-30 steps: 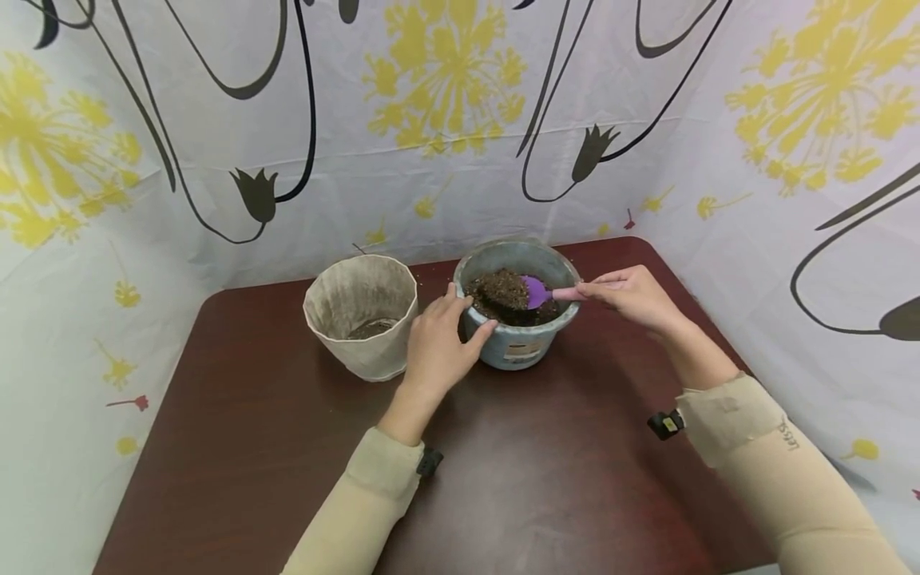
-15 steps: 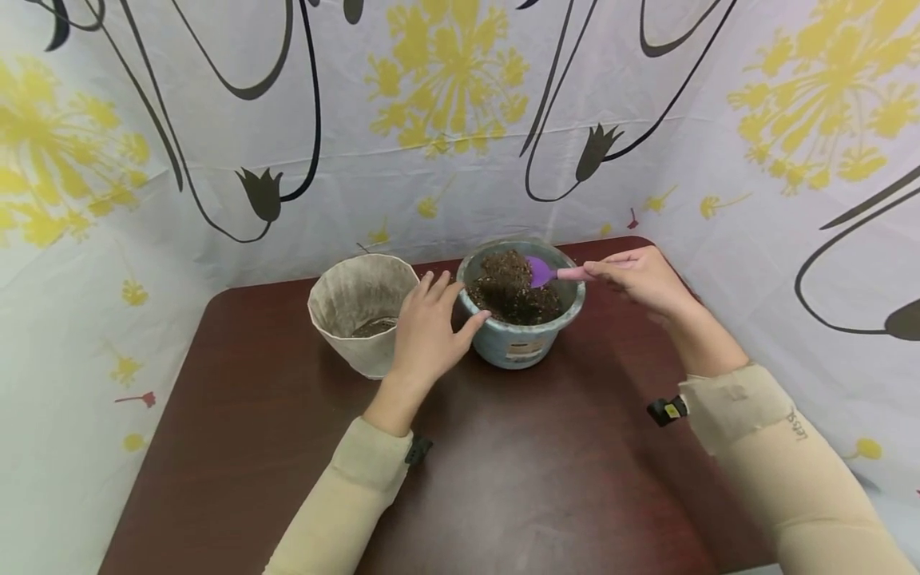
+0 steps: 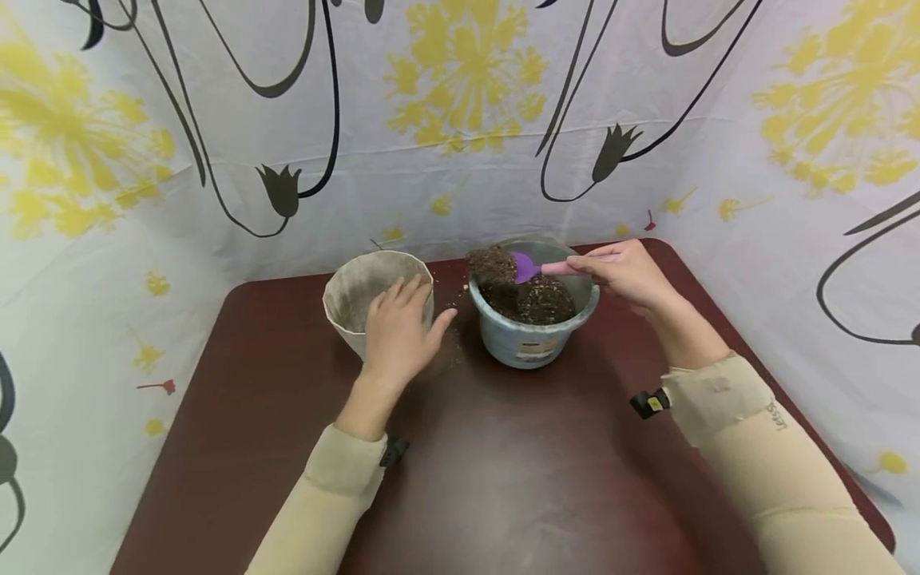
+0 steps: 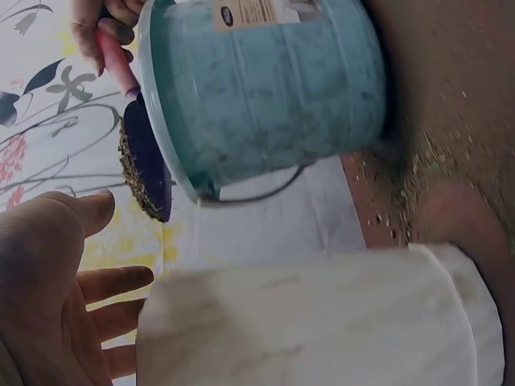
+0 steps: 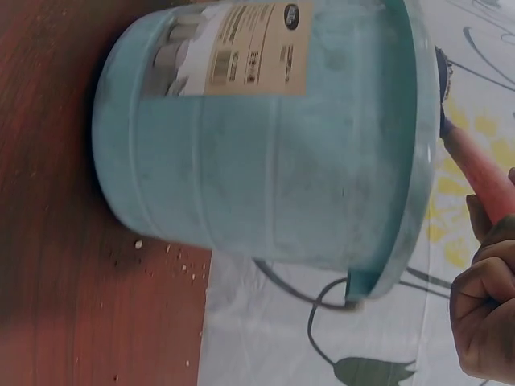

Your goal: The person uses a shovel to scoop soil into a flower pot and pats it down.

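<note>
My right hand (image 3: 631,275) grips the pink handle of a garden trowel (image 3: 561,268) with a purple blade. Dark soil (image 3: 492,263) is heaped on the blade, which is raised at the left rim of a blue bucket (image 3: 525,345). More soil fills part of the bucket, and its wire handle hangs at the back. To the left stands a whitish pot (image 3: 343,291) with a wavy rim. My left hand (image 3: 399,331) is spread at this pot's near right rim, hiding part of it. Whether its fingers touch the rim, I cannot tell.
Both containers stand near the back edge of a dark red-brown table (image 3: 503,471). Loose soil crumbs (image 4: 390,213) lie on the table between them. A patterned white cloth (image 3: 460,200) hangs behind and along the sides.
My left hand has left the bucket's rim and moved left to the whitish pot. My right hand has lifted the loaded trowel up and leftward, from inside the bucket to its left rim.
</note>
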{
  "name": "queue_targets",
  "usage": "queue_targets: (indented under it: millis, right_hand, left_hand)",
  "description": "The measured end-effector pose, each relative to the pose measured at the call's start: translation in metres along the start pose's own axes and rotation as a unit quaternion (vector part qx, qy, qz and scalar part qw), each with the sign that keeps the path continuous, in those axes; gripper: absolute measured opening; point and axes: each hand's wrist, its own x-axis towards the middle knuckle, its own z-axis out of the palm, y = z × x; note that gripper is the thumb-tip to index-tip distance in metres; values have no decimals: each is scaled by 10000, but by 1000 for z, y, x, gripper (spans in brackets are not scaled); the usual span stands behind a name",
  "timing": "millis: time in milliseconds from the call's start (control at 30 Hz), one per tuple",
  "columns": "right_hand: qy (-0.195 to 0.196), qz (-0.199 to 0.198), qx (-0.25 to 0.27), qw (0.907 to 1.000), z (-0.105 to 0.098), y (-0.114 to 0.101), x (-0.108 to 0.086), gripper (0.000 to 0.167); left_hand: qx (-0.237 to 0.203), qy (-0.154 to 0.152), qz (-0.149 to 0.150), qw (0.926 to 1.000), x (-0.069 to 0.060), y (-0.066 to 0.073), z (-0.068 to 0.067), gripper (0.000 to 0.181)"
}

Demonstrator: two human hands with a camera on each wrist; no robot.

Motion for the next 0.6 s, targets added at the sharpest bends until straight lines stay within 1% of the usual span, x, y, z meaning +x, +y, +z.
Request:
queue_targets:
  millis: [233,433,600]
  right_hand:
    - [-113,-27,16,9999,17,-8,11,35]
    - [-316,-9,-205,9993,32,-17,19,38]
    - [-477,-150,-301,9983,49,-24,29,34]
  left_hand:
    - [-67,191,-157,9997,-9,-20,-8,58]
    - [-68,216,-336,9992,-16,-37,-15,58]
    - [-66,346,-507,9981,-26,-52,-22,58]
